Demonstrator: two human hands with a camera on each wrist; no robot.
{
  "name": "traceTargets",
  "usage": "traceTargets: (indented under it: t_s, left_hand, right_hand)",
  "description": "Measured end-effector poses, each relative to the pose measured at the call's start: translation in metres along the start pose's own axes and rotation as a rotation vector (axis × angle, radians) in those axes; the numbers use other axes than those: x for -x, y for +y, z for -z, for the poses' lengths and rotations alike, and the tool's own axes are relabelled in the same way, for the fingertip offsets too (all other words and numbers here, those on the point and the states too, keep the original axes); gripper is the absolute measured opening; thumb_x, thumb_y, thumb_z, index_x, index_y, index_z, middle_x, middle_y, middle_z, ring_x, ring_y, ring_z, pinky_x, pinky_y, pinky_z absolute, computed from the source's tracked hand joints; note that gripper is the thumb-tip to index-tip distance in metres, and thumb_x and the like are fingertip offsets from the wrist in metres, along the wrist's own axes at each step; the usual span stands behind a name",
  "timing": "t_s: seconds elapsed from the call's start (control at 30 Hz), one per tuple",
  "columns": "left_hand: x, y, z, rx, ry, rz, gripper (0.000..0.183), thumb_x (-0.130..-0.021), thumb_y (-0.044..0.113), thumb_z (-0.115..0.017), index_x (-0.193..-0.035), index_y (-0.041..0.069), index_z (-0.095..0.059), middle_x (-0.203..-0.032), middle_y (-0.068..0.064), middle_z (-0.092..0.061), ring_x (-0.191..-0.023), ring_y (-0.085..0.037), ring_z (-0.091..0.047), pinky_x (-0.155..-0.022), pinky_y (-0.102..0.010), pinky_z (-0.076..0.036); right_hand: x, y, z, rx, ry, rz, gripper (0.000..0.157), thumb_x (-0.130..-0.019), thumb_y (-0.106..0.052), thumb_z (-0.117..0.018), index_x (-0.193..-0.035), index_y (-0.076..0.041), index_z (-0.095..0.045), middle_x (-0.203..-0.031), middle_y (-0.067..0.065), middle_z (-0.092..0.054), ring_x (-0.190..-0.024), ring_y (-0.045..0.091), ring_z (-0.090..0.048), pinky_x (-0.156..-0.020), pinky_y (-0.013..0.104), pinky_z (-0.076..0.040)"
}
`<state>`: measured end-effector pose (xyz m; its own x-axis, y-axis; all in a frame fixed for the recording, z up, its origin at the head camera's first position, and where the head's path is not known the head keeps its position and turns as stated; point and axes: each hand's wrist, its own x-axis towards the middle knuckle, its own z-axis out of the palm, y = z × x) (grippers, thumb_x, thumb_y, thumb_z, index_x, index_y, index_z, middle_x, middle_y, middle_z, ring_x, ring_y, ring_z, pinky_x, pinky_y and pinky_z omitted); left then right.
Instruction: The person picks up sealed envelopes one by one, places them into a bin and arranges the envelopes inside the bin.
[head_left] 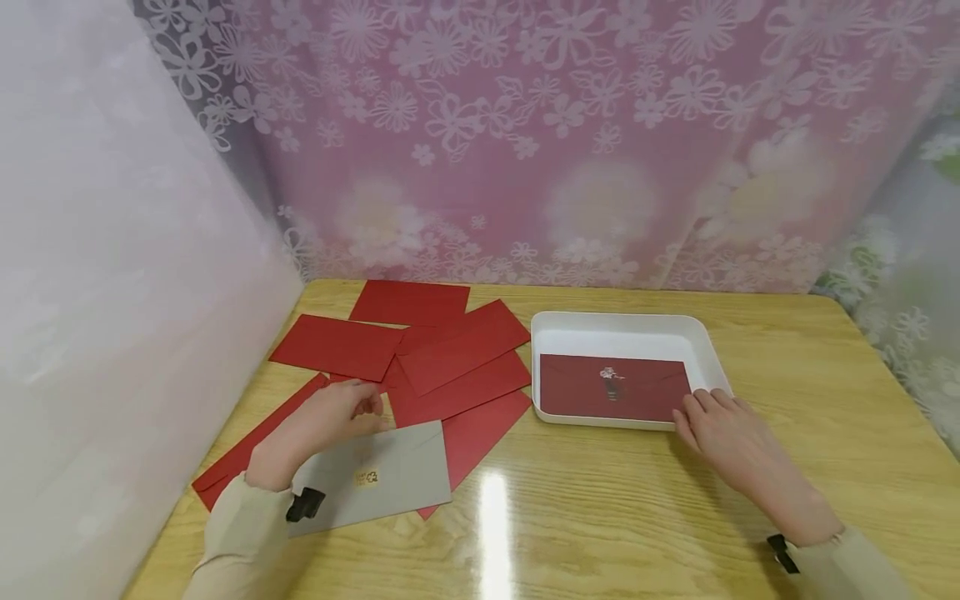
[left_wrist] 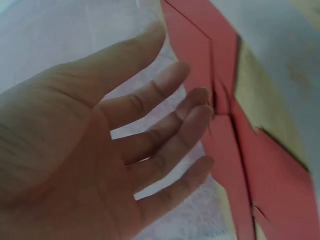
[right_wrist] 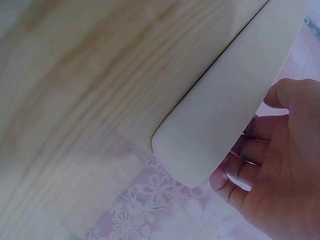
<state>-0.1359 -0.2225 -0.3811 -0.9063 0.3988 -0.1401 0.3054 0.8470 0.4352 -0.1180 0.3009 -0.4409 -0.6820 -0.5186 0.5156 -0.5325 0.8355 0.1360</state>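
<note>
My left hand [head_left: 330, 425] hovers over a grey envelope [head_left: 405, 467] with a small gold print. In the left wrist view its fingers [left_wrist: 150, 97] are spread and loosely bent, with nothing between them. Around it lie several red envelopes [head_left: 465, 346], overlapping on the table. My right hand [head_left: 731, 437] is at the front right corner of a white tray [head_left: 630, 323], its fingers bent over the rim. Inside the tray lies a dark red envelope [head_left: 570, 387] with a printed floral picture, its right end beside my fingers. Some right fingertips are hidden behind the tray wall [right_wrist: 215, 95].
The wooden table [head_left: 600, 508] extends in front of the tray and to its right. A pink floral cloth [head_left: 480, 167] hangs behind the table, and a white sheet [head_left: 135, 292] borders it on the left. Patterned cloth [head_left: 915, 275] hangs on the right.
</note>
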Motion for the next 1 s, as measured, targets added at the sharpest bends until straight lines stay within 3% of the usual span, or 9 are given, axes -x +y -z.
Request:
traceTargets:
  t_s: [0.13, 0.3, 0.47, 0.8, 1.0]
  left_hand:
    - [0.020, -0.015, -0.012, -0.002, -0.043, 0.064, 0.036, -0.076, 0.024, -0.090, -0.095, 0.010, -0.063, -0.093, -0.001, -0.060, -0.087, -0.018, -0.057, -0.073, -0.035, -0.049]
    - [0.029, -0.022, -0.027, -0.011, -0.048, 0.103, 0.053, -0.065, 0.028, -0.097, -0.101, 0.010, -0.061, -0.100, -0.003, -0.057, -0.091, -0.019, -0.055, -0.079, -0.039, -0.050]
    - [0.029, -0.022, -0.033, -0.046, -0.018, 0.093, 0.061, -0.062, 0.030, -0.098, -0.103, 0.010, -0.058, -0.101, -0.003, -0.055, -0.092, -0.018, -0.053, -0.079, -0.040, -0.050]
    - [0.019, -0.024, -0.034, -0.060, -0.009, 0.054, 0.062, -0.059, 0.030, -0.100, -0.093, 0.009, -0.053, -0.088, 0.000, -0.050, -0.084, -0.015, -0.046, -0.073, -0.035, -0.041]
    - [0.019, -0.027, -0.034, -0.008, 0.020, 0.059, 0.051, -0.068, 0.029, -0.095, -0.094, 0.010, -0.056, -0.084, 0.002, -0.053, -0.080, -0.014, -0.047, -0.071, -0.032, -0.041]
  right_hand:
    - [-0.002, 0.000, -0.001, 0.009, 0.028, 0.020, 0.060, -0.111, -0.041, -0.013, -0.073, -0.007, -0.044, -0.066, 0.003, -0.039, -0.060, 0.024, -0.036, -0.052, 0.034, -0.033]
    - [0.001, 0.002, -0.002, 0.021, 0.018, 0.031, 0.061, -0.111, -0.042, -0.012, -0.077, -0.005, -0.046, -0.069, 0.006, -0.042, -0.063, 0.027, -0.041, -0.054, 0.038, -0.038]
    - [0.003, 0.003, -0.002, 0.022, -0.009, 0.036, 0.063, -0.111, -0.043, -0.010, -0.081, -0.005, -0.050, -0.071, 0.007, -0.046, -0.066, 0.030, -0.046, -0.055, 0.042, -0.041]
    - [0.004, 0.003, -0.001, 0.018, -0.041, 0.030, 0.064, -0.112, -0.044, -0.010, -0.082, -0.007, -0.052, -0.073, 0.004, -0.045, -0.067, 0.030, -0.048, -0.054, 0.041, -0.039]
    - [0.004, 0.002, -0.002, 0.020, -0.035, 0.045, 0.067, -0.111, -0.044, -0.008, -0.082, -0.006, -0.054, -0.073, 0.005, -0.045, -0.067, 0.031, -0.048, -0.054, 0.041, -0.039]
